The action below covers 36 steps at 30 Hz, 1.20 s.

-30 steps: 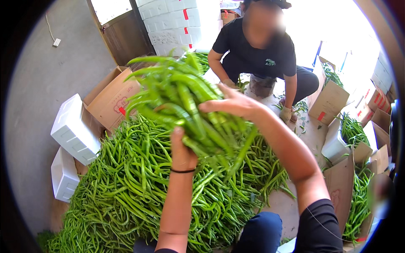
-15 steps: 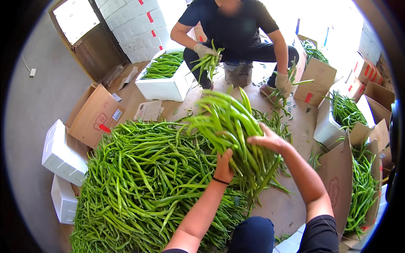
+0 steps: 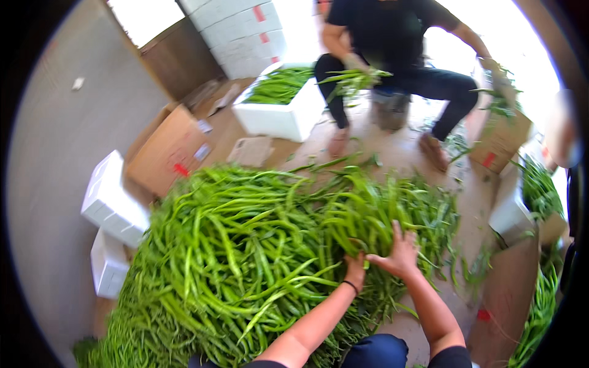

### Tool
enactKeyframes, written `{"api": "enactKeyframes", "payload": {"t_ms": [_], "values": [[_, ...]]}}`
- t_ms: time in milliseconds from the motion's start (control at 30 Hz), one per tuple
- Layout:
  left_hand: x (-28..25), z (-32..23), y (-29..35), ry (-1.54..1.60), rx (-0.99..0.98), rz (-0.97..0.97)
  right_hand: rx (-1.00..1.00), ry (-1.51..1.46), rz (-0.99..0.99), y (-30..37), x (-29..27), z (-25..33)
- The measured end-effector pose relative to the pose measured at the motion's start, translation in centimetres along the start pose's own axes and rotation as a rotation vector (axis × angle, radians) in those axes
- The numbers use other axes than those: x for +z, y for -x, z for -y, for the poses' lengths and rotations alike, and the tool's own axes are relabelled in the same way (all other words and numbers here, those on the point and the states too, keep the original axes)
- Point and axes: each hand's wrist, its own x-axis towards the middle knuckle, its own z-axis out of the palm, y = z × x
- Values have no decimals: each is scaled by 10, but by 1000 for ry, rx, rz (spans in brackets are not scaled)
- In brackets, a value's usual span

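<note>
Down from mid-air comes our bunch of long green peppers (image 3: 356,211), which we hold above the heap in the earlier frame; it now lies just right of the frame's centre, against the right side of the heap of green peppers (image 3: 215,251). We have our left hand (image 3: 354,271) at the lower end of the bunch, a dark band (image 3: 350,286) on the wrist; its fingers are partly hidden, so we cannot tell whether it grips. Our right hand (image 3: 400,254) is beside it, fingers spread and unclenched against the peppers, its thumb pointing toward the left hand.

Our heap fills the middle and lower left of the frame. Beyond it, at upper centre, we see a white foam box (image 3: 276,122) filled with peppers. Facing us at the top, a co-worker (image 3: 386,37) in dark clothes sits with a handful of peppers (image 3: 350,81) in one hand, the other arm now stretched farther toward the upper right. At the left we see a tilted cardboard box (image 3: 165,150) and two white foam containers (image 3: 116,202). Along the right edge stand a white foam bin (image 3: 508,211) and, below it, a brown carton (image 3: 503,300), both with peppers.
</note>
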Motion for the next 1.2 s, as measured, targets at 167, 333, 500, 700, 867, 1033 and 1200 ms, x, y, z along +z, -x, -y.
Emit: {"api": "enactKeyframes", "payload": {"t_ms": [167,333,500,700,867,1033,1200], "values": [[45,17,-42,-159,-24,-26,13,-146,-109,-54,5,-42],[60,-20,-63,-116,-93,-97,-28,-228,-103,-109,17,-59],[47,-19,-20,-317,-164,-252,-9,-66,-40,-100,31,-55],[-89,-217,235,-235,-16,784,-99,33,284,-85,-7,-47],[-270,-344,327,-522,556,148,-388,637,200,-73,-59,62],[-350,-355,308,-1031,754,-556,-712,-66,204,60,-21,370],[-323,-306,254,-1659,492,-522,-787,76,188,104,87,475]]}}
